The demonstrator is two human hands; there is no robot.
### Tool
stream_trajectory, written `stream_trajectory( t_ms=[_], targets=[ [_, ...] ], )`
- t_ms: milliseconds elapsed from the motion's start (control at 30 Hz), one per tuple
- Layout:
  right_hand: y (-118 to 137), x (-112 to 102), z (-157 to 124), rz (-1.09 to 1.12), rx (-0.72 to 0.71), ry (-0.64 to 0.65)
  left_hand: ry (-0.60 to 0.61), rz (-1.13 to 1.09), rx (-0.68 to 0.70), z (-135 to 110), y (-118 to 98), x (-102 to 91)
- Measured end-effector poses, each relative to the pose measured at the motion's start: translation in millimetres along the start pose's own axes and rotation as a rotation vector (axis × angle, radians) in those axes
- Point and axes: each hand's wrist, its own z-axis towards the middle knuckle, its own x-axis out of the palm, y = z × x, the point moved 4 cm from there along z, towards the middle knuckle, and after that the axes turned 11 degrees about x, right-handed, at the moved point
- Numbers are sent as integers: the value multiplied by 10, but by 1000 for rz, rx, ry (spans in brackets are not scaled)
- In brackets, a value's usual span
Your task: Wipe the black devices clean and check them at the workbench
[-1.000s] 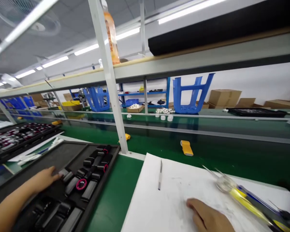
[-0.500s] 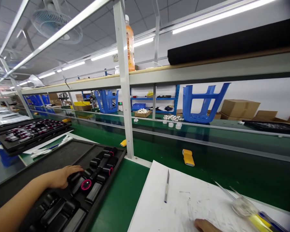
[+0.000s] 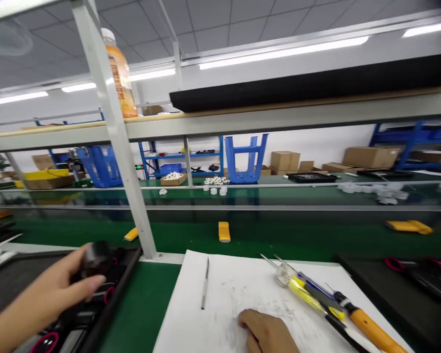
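My left hand [image 3: 64, 289] is closed around a dark black part [image 3: 96, 257], blurred by motion, and has it raised over the black tray [image 3: 127, 274] at the left. More black parts lie in that tray, some with pink-red rings. On the white paper [image 3: 185, 314] rests my right hand [image 3: 268, 333], its fingers curled and nothing seen in them; the bottom edge of the view cuts it off. A thin pen-like tool [image 3: 205, 284] lies on the paper to its left. To its right are a yellow-and-black-handled tool [image 3: 308, 296] and an orange-handled tool [image 3: 375, 328].
A second black tray [image 3: 385, 299] with ringed black parts stands at the right. Yellow devices [image 3: 224, 232] sit along the green belt [image 3: 183, 230] behind the paper. A white post [image 3: 127, 162] rises at the left, carrying a shelf [image 3: 242, 122] with an orange drink bottle [image 3: 120, 73].
The view has swung to the right, bringing the right-hand tray and more tools into sight. My left hand has lifted a black part from the left tray. More of my right hand shows.
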Motion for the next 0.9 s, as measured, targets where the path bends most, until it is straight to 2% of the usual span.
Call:
stream_trajectory(
  t_ms=[33, 100, 167, 233, 333, 400, 467, 567, 700, 767, 900],
  targets=[
    [-10, -9, -3, 24, 2, -8, 18, -102, -32, -11, -272, 307],
    [-36, -28, -7, 78, -7, -16, 152, -304, -100, -96, -778, 990],
    [-65, -58, -3, 126, -31, -9, 236, -492, -214, -223, -1124, 1637],
    [-90, -102, 6, 174, -59, 15, 276, -655, -271, -330, -1295, 2183],
    [-96, -171, 7, 268, -81, 59, 263, -741, -339, -450, -1222, 2738],
    [-86, -191, -2, 337, -62, 74, 230, -768, -387, -523, -1066, 2936],
    [-90, -183, -9, 401, 6, 74, 233, -813, -434, -594, -931, 3042],
    [-147, -173, -7, 475, 149, 34, 315, -939, -487, -674, -864, 3110],
    [-259, -265, -2, 534, 276, -48, 379, -1058, -558, -715, -905, 3101],
    [-262, -308, 2, 516, 252, -34, 392, -1129, -603, -721, -934, 3092],
    [-167, -314, -12, 329, 89, -54, 433, -1262, -663, -730, -972, 3113]
  ],
)
